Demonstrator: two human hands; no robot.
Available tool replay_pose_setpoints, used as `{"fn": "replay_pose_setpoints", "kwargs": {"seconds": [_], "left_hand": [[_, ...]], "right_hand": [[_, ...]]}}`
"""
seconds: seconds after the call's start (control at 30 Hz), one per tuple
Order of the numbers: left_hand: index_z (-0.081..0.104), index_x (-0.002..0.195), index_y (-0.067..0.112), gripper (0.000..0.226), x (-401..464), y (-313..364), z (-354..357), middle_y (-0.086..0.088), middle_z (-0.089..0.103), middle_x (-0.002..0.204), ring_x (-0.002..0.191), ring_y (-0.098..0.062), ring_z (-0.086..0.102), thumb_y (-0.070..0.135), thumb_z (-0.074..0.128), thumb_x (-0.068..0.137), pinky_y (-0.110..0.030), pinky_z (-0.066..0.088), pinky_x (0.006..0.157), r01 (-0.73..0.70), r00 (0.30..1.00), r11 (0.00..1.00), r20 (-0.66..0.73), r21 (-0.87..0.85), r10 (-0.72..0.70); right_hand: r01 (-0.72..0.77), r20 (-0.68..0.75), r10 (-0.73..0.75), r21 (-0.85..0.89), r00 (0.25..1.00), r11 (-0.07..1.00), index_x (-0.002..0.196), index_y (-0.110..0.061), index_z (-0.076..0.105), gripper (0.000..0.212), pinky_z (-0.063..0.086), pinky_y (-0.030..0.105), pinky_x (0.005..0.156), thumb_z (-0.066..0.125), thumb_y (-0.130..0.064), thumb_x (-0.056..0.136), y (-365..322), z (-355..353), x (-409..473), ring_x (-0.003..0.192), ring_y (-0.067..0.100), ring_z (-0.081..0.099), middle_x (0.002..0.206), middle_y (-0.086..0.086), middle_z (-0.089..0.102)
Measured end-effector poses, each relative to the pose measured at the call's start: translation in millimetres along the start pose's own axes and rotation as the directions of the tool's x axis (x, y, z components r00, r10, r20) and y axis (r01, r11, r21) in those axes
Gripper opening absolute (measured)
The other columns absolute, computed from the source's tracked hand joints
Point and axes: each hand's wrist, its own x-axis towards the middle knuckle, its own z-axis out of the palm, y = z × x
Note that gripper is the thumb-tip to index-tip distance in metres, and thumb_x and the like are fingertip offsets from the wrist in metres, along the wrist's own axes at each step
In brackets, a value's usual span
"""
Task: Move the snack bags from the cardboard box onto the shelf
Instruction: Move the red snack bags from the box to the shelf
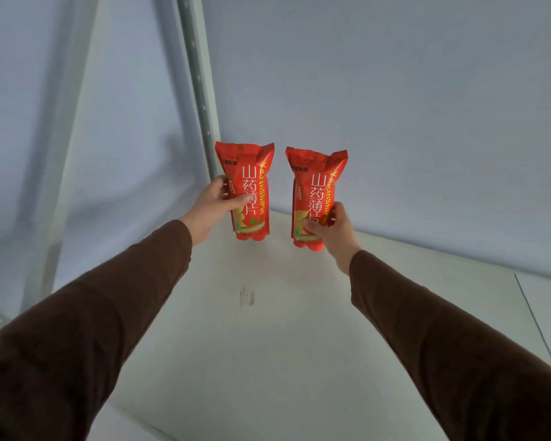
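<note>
Two red snack bags with white and yellow lettering stand upright over the back of the white shelf board [268, 329]. My left hand [212, 206] grips the left snack bag [247, 186] around its lower half, close to the grey upright post. My right hand [330, 232] grips the right snack bag [315, 189] near its bottom. The bags are side by side with a small gap between them. Whether their bottoms touch the board is unclear. Both arms wear brown sleeves. The cardboard box is out of view.
A grey slotted shelf post [201, 87] rises at the back left corner. A pale back panel [395, 106] closes the shelf behind the bags. A thin seam [535, 319] crosses the board at the far right. Faint marks [247, 296] show mid-board.
</note>
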Motion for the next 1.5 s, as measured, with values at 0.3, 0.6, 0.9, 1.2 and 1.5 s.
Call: {"fn": "replay_pose_setpoints", "kwargs": {"seconds": [0.3,0.6,0.9,1.2,1.5], "left_hand": [[0.058,0.129,0.032,0.071,83.1,-17.9,-14.8,0.005,0.071,0.121,0.116,-0.019,0.066,0.042,0.088,0.065,-0.049,0.048,0.107,0.030,0.997,1.000,0.078,0.011,-0.030],[0.048,0.143,0.028,0.075,111.0,-26.6,-18.0,0.005,0.062,0.135,0.125,-0.015,0.058,0.038,0.079,0.075,-0.040,0.045,0.109,0.030,0.990,0.996,0.137,0.086,-0.042],[0.040,0.149,0.018,0.077,66.0,-31.6,-20.9,-0.003,0.051,0.145,0.130,-0.019,0.052,0.036,0.078,0.084,-0.040,0.042,0.112,0.075,0.997,0.980,-0.029,0.186,-0.071],[0.055,0.139,0.014,0.051,-73.8,-33.8,0.7,-0.002,0.057,0.140,0.129,-0.018,0.053,0.027,0.070,0.092,-0.025,0.035,0.102,0.064,0.980,0.772,-0.185,0.633,0.070],[0.057,0.133,0.024,0.043,-289.5,-30.7,40.0,0.001,0.056,0.135,0.127,-0.020,0.050,0.037,0.066,0.092,-0.035,0.038,0.107,0.222,0.935,0.627,-0.346,0.747,0.081]], "right_hand": [[0.014,-0.044,-0.016,-0.035,0.999,0.999,0.120,-0.023,0.045,0.050,0.047,0.019,0.064,0.080,-0.015,0.086,4.0,28.1,69.1,0.098,0.016,0.062,0.105,-0.010,0.062],[-0.006,-0.066,0.002,-0.066,0.998,0.998,0.138,-0.019,0.043,0.059,0.047,0.030,0.090,0.076,-0.024,0.090,13.6,39.0,79.7,0.107,0.012,0.056,0.120,-0.009,0.056],[-0.005,-0.184,-0.038,-0.230,0.982,0.973,0.140,-0.018,0.045,0.064,0.050,0.045,0.105,0.078,-0.035,0.088,16.1,20.7,51.8,0.125,0.022,0.052,0.138,0.003,0.052],[0.358,0.232,-0.281,-0.725,0.931,0.588,0.137,-0.021,0.052,0.047,0.039,0.044,0.107,0.065,-0.035,0.094,12.7,4.6,-41.8,0.131,0.028,0.042,0.140,0.004,0.050],[0.636,0.570,-0.290,-0.632,0.769,0.444,0.138,-0.021,0.051,0.049,0.037,0.044,0.105,0.063,-0.036,0.093,18.0,-2.8,-193.6,0.132,0.029,0.041,0.141,0.003,0.049]]}}
